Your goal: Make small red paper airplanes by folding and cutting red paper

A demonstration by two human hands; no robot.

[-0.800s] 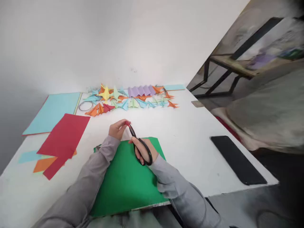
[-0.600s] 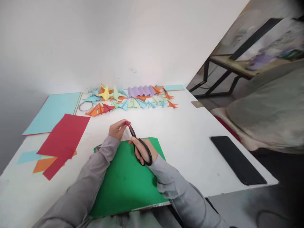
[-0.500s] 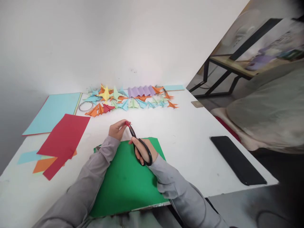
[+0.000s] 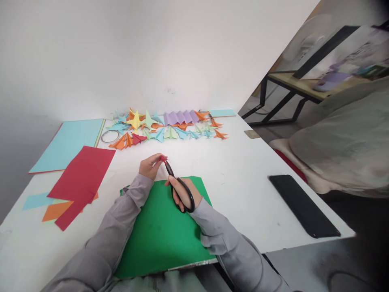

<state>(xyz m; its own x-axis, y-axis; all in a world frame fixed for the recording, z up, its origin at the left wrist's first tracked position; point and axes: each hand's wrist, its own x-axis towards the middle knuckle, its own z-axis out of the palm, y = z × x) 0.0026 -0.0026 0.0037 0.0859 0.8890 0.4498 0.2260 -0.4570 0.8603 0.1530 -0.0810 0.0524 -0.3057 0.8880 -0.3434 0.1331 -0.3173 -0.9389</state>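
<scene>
Between the fingertips of my left hand (image 4: 150,166) is a small folded piece of red paper (image 4: 163,158), mostly covered by the fingers. My right hand (image 4: 184,192) is closed around the black handles of a pair of scissors (image 4: 190,194). The scissors point up and to the left, with their tips at the red paper. Both hands are over the far part of a green sheet (image 4: 164,231) that lies at the table's near edge.
Folded paper shapes (image 4: 170,132) in several colours line the wall, beside a wire coil (image 4: 110,136). Red paper (image 4: 85,172) and light blue sheets (image 4: 69,142) lie left. A black phone-like slab (image 4: 304,205) is right; a seated person (image 4: 340,138) is beyond the table (image 4: 243,182).
Hardly anything differs. Both hands keep their places, and the tiny red paper at the scissor tips looks slightly shifted.
</scene>
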